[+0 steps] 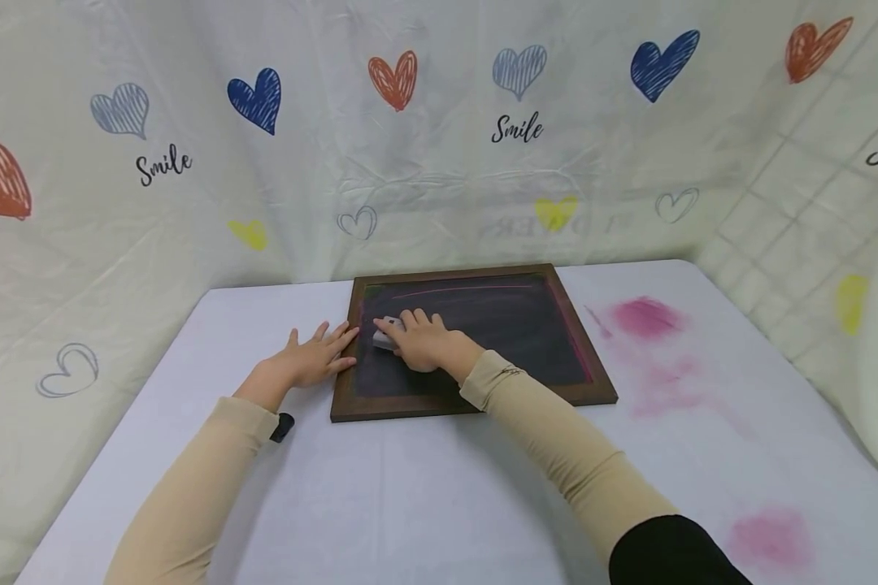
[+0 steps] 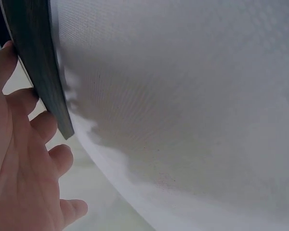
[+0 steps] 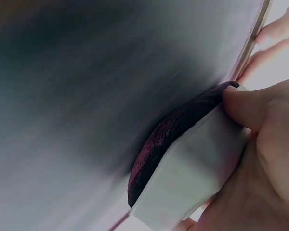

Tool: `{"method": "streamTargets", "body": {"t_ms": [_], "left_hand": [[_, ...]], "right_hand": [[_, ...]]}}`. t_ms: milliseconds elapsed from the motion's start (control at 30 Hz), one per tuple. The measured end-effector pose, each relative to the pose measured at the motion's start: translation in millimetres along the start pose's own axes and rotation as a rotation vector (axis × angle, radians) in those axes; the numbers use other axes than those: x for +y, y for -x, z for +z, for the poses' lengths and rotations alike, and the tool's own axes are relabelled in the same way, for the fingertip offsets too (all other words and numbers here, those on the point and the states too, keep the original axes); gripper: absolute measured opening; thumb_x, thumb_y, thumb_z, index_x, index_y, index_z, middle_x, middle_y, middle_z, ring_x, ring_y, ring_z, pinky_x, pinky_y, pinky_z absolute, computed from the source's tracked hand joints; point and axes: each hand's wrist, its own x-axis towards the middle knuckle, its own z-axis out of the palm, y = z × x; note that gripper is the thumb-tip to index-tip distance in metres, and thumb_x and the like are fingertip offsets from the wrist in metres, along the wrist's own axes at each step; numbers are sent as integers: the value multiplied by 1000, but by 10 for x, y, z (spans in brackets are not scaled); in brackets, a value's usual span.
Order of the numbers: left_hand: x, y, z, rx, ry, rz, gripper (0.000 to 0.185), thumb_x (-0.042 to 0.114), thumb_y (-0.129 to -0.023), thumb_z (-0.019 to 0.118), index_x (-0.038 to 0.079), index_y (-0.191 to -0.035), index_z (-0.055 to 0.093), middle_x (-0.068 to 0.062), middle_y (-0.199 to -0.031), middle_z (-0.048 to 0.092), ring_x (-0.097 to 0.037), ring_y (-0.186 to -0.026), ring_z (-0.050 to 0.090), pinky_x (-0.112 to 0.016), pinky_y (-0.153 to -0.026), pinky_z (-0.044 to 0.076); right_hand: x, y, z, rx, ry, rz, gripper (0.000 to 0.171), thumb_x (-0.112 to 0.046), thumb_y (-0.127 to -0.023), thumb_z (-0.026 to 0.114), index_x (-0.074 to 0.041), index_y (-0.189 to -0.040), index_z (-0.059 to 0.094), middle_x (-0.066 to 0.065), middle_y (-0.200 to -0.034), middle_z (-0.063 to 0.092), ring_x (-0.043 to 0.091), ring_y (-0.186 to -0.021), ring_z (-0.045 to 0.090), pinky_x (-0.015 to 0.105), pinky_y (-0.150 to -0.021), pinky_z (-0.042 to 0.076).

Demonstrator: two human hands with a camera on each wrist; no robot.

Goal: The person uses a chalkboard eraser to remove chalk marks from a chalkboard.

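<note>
A small chalkboard (image 1: 497,345) with a brown wooden frame lies on the white-covered table. My right hand (image 1: 426,341) grips a white-backed eraser (image 1: 384,338) over the left part of the board. In the right wrist view the eraser (image 3: 188,166) shows a dark pad with pinkish dust, its padded side toward the board surface, my thumb along one end. My left hand (image 1: 310,358) has its fingers spread, and the fingertips touch the frame's left edge. In the left wrist view those fingers (image 2: 44,126) lie against the dark frame (image 2: 41,62).
Pink smudges (image 1: 647,318) mark the tablecloth (image 1: 380,504) right of the board, and another pink patch (image 1: 771,538) is near the front right. Faint pink lines run along the board's top and right side. Behind the table hangs a white curtain (image 1: 439,154) printed with hearts.
</note>
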Motion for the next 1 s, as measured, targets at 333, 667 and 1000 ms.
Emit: {"method": "streamTargets", "body": {"t_ms": [333,667,1000], "left_hand": [[-20,10,8,10,0,25,69,47,-111,38,12,-166,14,-16,-170,10,-44,-154,6,-78,-111,0],[-4,1,27,2,-25,15,69,47,-111,36,12,-166,13,-16,-171,10,-43,-155,6,-77,-112,-1],[36,6,54,4,-49,0,76,52,-110,36,8,-166,10,-18,-171,6,-40,-156,5,-74,-114,-2]], "right_hand": [[915,174,62,-23,-92,134,65,-31,-112,42,-27,-167,7,21,-158,28,39,-141,31,55,-106,33],[1634,595,72,27,-211,318,62,-23,-112,42,-17,-166,12,32,-154,26,48,-136,29,62,-105,31],[1516,483,78,34,-229,337,63,-22,-111,41,-17,-167,11,32,-157,21,50,-144,20,68,-112,20]]}}
